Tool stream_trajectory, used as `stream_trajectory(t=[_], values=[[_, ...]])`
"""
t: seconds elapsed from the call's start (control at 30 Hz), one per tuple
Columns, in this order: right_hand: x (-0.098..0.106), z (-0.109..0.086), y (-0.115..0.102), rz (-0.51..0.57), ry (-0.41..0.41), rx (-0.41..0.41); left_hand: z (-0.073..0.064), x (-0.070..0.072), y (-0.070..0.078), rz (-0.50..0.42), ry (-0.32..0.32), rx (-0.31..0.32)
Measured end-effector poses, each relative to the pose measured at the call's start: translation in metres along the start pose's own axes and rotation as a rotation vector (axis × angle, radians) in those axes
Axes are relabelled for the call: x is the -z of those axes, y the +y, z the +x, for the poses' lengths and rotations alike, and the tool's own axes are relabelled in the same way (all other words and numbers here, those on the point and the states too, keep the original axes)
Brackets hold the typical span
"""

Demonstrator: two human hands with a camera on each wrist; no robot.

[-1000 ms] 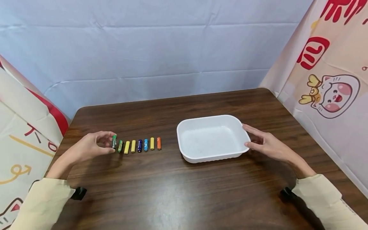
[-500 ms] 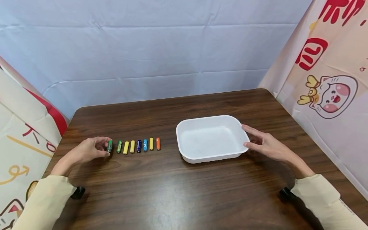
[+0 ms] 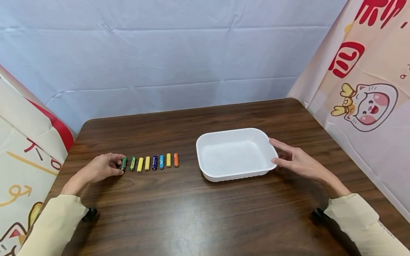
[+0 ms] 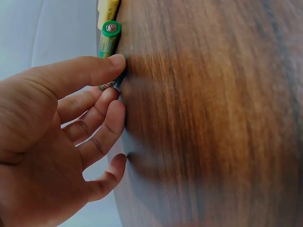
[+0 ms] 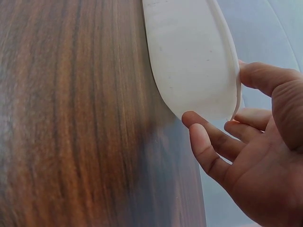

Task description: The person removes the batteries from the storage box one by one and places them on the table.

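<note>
At the left end of a row of batteries, my left hand (image 3: 104, 166) pinches a dark green battery (image 3: 123, 164) between thumb and fingertips, low at the table. In the left wrist view the thumb and fingers mostly hide it. Just right of it lies a green-and-yellow battery (image 3: 132, 164), apart from the hand. Along the outer right end of a white plastic basin (image 3: 214, 176), my right hand (image 3: 298, 161) rests its spread thumb and fingers. The right wrist view shows the right fingertips (image 5: 199, 135) relaxed against the basin's outer wall.
Further along the row lie yellow (image 3: 140, 165), dark blue (image 3: 154, 163), light blue (image 3: 161, 162) and orange (image 3: 176, 160) batteries. All lie on a brown wooden table (image 3: 179, 209). A pale cloth (image 3: 160, 53) hangs behind, with printed cloths at both sides.
The left hand first moves the dark green battery left and down, away from its neighbour, then slightly right and down. The right hand stays at the basin.
</note>
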State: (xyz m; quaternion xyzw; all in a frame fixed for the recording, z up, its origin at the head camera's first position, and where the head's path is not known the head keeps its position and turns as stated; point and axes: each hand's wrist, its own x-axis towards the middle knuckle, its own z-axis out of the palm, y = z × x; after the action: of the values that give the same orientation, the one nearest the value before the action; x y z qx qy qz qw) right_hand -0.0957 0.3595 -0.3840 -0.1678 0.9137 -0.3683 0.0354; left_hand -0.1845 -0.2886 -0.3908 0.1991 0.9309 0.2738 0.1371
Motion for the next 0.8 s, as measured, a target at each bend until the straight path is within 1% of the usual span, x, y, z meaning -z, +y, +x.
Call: stream_trajectory(t=[0.23, 0.47, 0.6, 0.8], values=[[0.0, 0.0004, 0.0009, 0.008, 0.006, 0.009, 0.0005, -0.0017, -0.0013, 0.022, -0.002, 0.013], [-0.0003, 0.0001, 0.0005, 0.02, 0.004, 0.003, -0.0003, -0.0024, -0.0008, 0.025, -0.011, -0.008], [-0.0005, -0.0002, 0.0006, 0.022, 0.004, 0.002, 0.0002, -0.0029, 0.0003, 0.036, -0.013, -0.01], [-0.0004, -0.0002, 0.0002, 0.016, 0.003, 0.004, 0.0005, -0.0036, 0.0003, 0.039, -0.023, 0.006]])
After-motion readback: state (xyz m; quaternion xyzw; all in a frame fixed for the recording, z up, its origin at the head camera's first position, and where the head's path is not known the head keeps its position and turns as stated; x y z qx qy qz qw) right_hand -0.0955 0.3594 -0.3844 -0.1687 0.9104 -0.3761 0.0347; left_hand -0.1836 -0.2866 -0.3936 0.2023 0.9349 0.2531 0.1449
